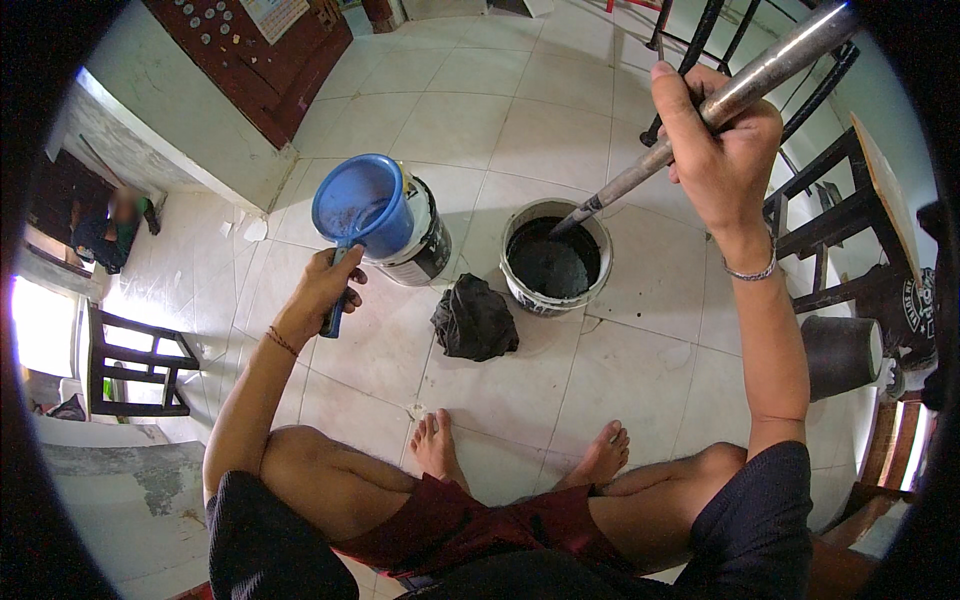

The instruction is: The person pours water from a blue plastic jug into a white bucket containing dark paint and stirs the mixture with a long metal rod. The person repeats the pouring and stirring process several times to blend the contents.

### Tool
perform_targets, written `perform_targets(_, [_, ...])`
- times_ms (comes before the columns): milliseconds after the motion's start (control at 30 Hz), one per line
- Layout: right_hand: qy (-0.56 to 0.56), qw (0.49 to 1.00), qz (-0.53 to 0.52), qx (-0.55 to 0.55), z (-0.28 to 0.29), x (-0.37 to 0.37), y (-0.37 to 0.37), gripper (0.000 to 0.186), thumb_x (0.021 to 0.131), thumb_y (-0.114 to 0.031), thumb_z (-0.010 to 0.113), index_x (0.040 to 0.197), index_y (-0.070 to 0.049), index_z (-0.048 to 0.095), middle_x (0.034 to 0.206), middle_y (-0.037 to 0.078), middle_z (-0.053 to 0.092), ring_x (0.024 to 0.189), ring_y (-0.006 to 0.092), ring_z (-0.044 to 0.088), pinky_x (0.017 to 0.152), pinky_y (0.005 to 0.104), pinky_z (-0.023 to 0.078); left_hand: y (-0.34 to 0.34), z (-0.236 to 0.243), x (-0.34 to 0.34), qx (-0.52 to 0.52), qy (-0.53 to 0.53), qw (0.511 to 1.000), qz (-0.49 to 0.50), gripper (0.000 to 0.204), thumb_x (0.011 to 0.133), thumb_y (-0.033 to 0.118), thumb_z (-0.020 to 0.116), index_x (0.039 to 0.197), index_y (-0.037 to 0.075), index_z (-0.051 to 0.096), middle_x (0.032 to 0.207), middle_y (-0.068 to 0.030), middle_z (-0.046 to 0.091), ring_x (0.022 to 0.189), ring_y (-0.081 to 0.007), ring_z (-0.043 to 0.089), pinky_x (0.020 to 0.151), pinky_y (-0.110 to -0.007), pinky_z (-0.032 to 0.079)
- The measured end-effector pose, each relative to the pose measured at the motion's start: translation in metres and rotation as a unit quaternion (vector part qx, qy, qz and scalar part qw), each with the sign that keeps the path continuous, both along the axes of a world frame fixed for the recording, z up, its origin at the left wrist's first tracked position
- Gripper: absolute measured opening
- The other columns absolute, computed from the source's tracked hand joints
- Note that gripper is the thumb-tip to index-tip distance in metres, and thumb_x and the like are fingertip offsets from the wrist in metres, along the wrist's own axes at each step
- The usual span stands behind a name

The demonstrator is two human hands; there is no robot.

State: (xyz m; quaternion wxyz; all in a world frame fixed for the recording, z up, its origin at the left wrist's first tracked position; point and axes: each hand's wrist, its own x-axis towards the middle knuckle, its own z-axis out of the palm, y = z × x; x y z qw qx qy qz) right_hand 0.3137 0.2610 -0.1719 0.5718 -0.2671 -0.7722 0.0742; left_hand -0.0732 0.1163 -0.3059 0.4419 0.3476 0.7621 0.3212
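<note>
My left hand (330,285) grips the handle of a blue plastic dipper (392,215), held over or on a white-and-black bucket (425,255); I cannot tell if they touch. Grey residue shows inside the dipper. High at the right, my right hand (720,150) is closed around a long metal rod (765,70), which slants down into a white bucket (590,290) of dark, thick liquid (550,265). A crumpled black bag (472,318) lies on the tiled floor between my hands, in front of the buckets.
A person (110,230) is at the far left, near a dark wooden chair (140,360). A brown door (270,70) stands at top left. Black metal frames (705,30), a dark wooden stand (830,240) and a grey bucket (840,360) line the right side of the tiled floor (510,130).
</note>
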Motion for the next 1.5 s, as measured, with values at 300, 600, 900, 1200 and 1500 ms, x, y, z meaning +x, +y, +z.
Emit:
perform_targets(300, [-0.014, 1.0, 0.005, 0.016, -0.002, 0.0, 0.0, 0.042, 0.097, -0.018, 0.072, 0.058, -0.007, 0.06, 0.048, 0.0, 0.054, 0.036, 0.0053, 0.05, 0.033, 0.0206, 0.035, -0.002, 0.002, 0.004, 0.047, -0.002, 0.999, 0.027, 0.039, 0.103, 0.039, 0.063, 0.095, 0.002, 0.056, 0.078, -0.0025, 0.054, 0.048, -0.0113, 0.055, 0.041, -0.026, 0.043])
perform_targets(600, [-0.022, 1.0, 0.0, 0.013, 0.001, -0.001, -0.004, 0.043, 0.098, -0.021, 0.072, 0.059, -0.007, 0.06, 0.048, -0.001, 0.054, 0.036, 0.0054, 0.05, 0.034, 0.0207, 0.035, -0.004, 0.023, 0.011, 0.067, 0.041, 0.996, 0.031, 0.039, 0.103, 0.039, 0.063, 0.09, 0.003, 0.055, 0.076, -0.0023, 0.054, 0.047, -0.0115, 0.056, 0.041, -0.027, 0.044])
perform_targets(900, [-0.06, 0.998, 0.017, -0.03, 0.0, -0.001, -0.007, 0.041, 0.099, -0.024, 0.072, 0.063, -0.004, 0.064, 0.05, -0.001, 0.054, 0.039, 0.0061, 0.053, 0.037, 0.0212, 0.037, -0.005, 0.039, 0.023, 0.067, 0.044, 0.997, 0.012, 0.04, 0.102, 0.039, 0.063, 0.089, 0.002, 0.055, 0.075, -0.0025, 0.054, 0.047, -0.0114, 0.057, 0.041, -0.027, 0.045])
perform_targets(1200, [-0.148, 0.988, 0.024, -0.031, 0.0, 0.002, -0.005, 0.035, 0.098, -0.027, 0.072, 0.074, -0.002, 0.067, 0.051, -0.001, 0.055, 0.043, 0.0082, 0.058, 0.04, 0.0209, 0.043, -0.003, 0.044, 0.034, 0.075, 0.052, 0.996, -0.005, 0.042, 0.102, 0.039, 0.064, 0.087, 0.001, 0.055, 0.074, -0.0029, 0.054, 0.046, -0.0119, 0.056, 0.041, -0.027, 0.045])
perform_targets(1500, [-0.214, 0.972, 0.038, -0.084, 0.001, 0.006, -0.004, 0.034, 0.096, -0.028, 0.076, 0.081, 0.001, 0.067, 0.059, 0.002, 0.06, 0.051, 0.0093, 0.063, 0.046, 0.0216, 0.051, -0.001, 0.042, 0.038, 0.068, 0.058, 0.996, -0.022, 0.041, 0.102, 0.038, 0.064, 0.088, 0.001, 0.057, 0.073, -0.0027, 0.055, 0.045, -0.0107, 0.057, 0.04, -0.026, 0.047])
